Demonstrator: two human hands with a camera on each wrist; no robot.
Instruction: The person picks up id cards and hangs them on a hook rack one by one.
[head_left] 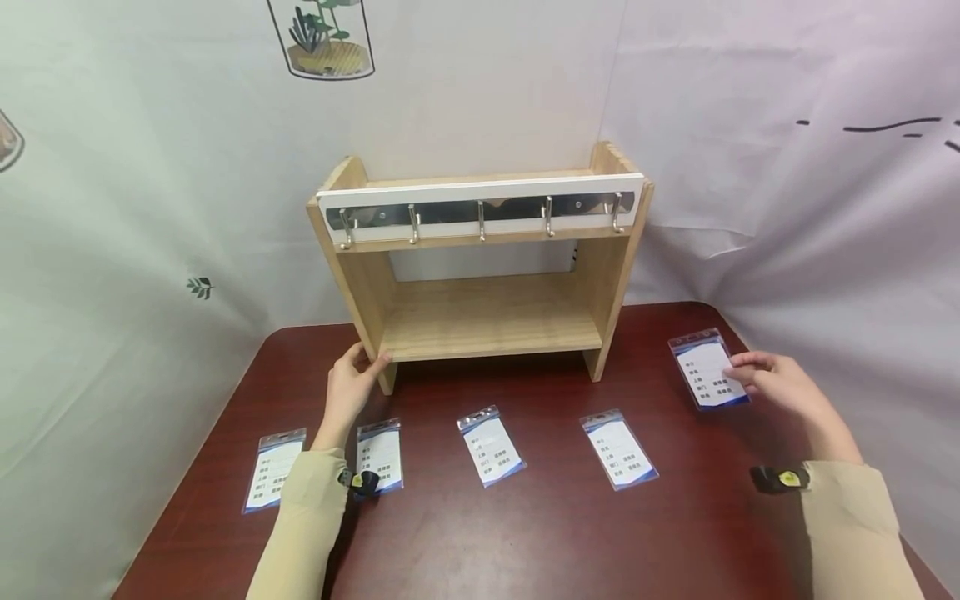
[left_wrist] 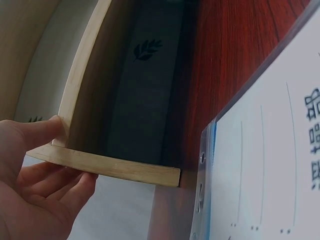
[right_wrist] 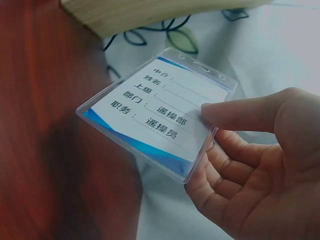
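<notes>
So the person's right hand (head_left: 776,382) has the clear plastic badge holder with the blue-and-white printed card (head_left: 708,369) pinched by its right edge, thumb on top and fingers curled underneath; it's at the far right of the dark red wooden table (head_left: 555,533), and the right wrist view shows it lifted and tilted off the surface; that grip is only on one edge of slick plastic, so it could easily slip or swing out.

The left hand (head_left: 349,392) is wrapped around the front left corner of the light wooden two-tier shelf (head_left: 480,317), thumb on the upright, fingers under the lower board; if that hold eases off, a bump near the top could probably tip or slide the shelf back, since it looks light.

Up top there's a shiny metal rail with five hooks (head_left: 480,212); the slot in the badge holder is small, so missing a hook or snagging the sleeve edge seems the likeliest fumble; reaching across could also drag a sleeve over the four other badge holders lying in a row (head_left: 491,446) near the table's front and knock them crooked; the leftmost ones sit right beside the left forearm already.
</notes>
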